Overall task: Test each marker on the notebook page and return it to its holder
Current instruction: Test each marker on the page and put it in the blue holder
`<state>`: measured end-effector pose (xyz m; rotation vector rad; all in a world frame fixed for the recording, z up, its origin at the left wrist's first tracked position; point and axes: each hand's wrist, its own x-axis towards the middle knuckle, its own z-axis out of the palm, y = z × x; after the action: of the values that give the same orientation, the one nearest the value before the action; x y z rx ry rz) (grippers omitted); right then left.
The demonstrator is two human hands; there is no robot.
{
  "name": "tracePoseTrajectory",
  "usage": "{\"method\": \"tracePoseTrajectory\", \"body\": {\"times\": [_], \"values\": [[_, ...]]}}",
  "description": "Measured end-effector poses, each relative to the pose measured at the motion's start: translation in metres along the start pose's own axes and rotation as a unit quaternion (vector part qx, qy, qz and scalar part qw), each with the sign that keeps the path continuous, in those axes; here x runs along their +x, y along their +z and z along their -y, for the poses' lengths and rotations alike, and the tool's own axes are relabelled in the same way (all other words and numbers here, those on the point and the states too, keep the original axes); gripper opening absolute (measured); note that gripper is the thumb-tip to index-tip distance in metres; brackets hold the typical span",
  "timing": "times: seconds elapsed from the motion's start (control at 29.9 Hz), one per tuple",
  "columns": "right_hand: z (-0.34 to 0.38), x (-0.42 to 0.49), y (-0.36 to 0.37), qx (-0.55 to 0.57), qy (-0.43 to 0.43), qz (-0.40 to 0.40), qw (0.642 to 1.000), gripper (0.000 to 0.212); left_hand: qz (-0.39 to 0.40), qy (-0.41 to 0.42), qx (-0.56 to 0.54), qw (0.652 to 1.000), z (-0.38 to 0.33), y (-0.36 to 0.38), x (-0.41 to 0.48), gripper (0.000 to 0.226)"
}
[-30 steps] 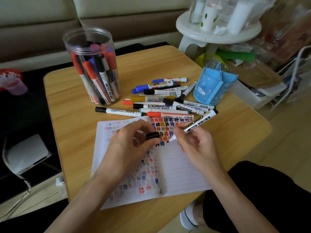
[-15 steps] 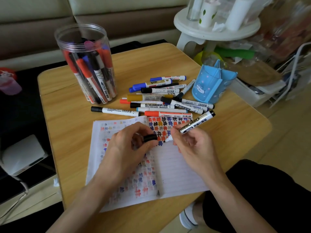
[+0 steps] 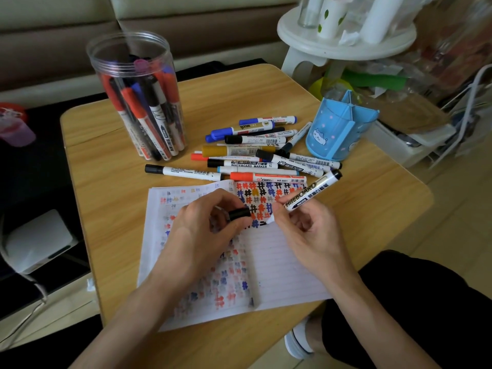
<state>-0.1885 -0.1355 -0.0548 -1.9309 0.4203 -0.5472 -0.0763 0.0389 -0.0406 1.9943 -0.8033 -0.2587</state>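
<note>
An open lined notebook (image 3: 287, 267) lies on the wooden table (image 3: 106, 182), its pages covered in coloured hash marks. My right hand (image 3: 308, 233) grips an uncapped black whiteboard marker (image 3: 311, 194) with its tip down on the right page. My left hand (image 3: 202, 233) pinches the marker's black cap (image 3: 239, 213) just left of the tip. Several capped markers (image 3: 255, 155) lie in a loose pile beyond the notebook. A clear plastic jar (image 3: 138, 97) at the back left stands full of markers. A blue divided holder (image 3: 338, 126) stands at the back right.
A white round stool (image 3: 332, 46) with bottles on it stands behind the table at the right. Cluttered trays and bags fill the floor at the far right. A white box (image 3: 37, 241) sits on a dark surface to the left. My dark-clothed knee (image 3: 426, 302) is at bottom right.
The marker's tip has come down a little onto the right page beside the hash marks. My left hand keeps the cap close by. The camera view has shifted slightly.
</note>
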Motion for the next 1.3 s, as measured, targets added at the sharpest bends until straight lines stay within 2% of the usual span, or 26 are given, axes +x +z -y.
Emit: {"method": "tracePoseTrajectory", "body": {"times": [0.2, 0.33, 0.43, 0.57, 0.67, 0.77, 0.87, 1.04, 1.17, 1.3], "values": [[0.002, 0.000, 0.000, 0.039, 0.011, -0.020, 0.999, 0.021, 0.003, -0.006, -0.009, 1.000, 0.001, -0.001, 0.000, 0.014], [0.003, -0.001, 0.000, 0.013, 0.002, -0.008, 1.000, 0.022, 0.001, -0.004, -0.010, 1.000, 0.000, -0.001, 0.000, 0.014], [0.004, 0.000, 0.000, 0.007, 0.001, 0.010, 1.000, 0.013, 0.002, -0.006, -0.011, 1.000, -0.002, -0.001, 0.000, 0.014], [0.003, -0.001, -0.001, 0.030, 0.018, -0.016, 0.999, 0.024, 0.010, -0.014, -0.018, 1.000, -0.003, -0.002, 0.001, 0.014], [0.004, -0.001, -0.001, 0.035, 0.024, -0.024, 0.999, 0.018, 0.011, -0.017, -0.015, 1.000, -0.003, -0.002, 0.002, 0.014], [0.002, -0.001, -0.002, 0.007, 0.021, 0.002, 1.000, 0.003, 0.011, -0.018, -0.012, 1.000, -0.004, -0.002, 0.002, 0.013], [0.001, -0.001, -0.002, 0.003, 0.028, 0.017, 0.999, 0.002, 0.012, -0.017, -0.014, 1.000, -0.005, -0.003, 0.002, 0.014], [0.013, 0.001, -0.005, 0.109, 0.088, -0.030, 0.990, 0.013, 0.004, 0.003, -0.029, 1.000, -0.011, -0.007, 0.000, 0.028], [0.024, 0.002, -0.014, 0.224, 0.102, -0.010, 0.969, 0.009, 0.003, 0.006, -0.040, 0.999, -0.012, -0.009, -0.001, 0.033], [0.031, 0.003, -0.017, 0.262, 0.098, -0.004, 0.960, 0.005, 0.006, 0.004, -0.060, 0.998, -0.015, -0.007, -0.001, 0.035]]}}
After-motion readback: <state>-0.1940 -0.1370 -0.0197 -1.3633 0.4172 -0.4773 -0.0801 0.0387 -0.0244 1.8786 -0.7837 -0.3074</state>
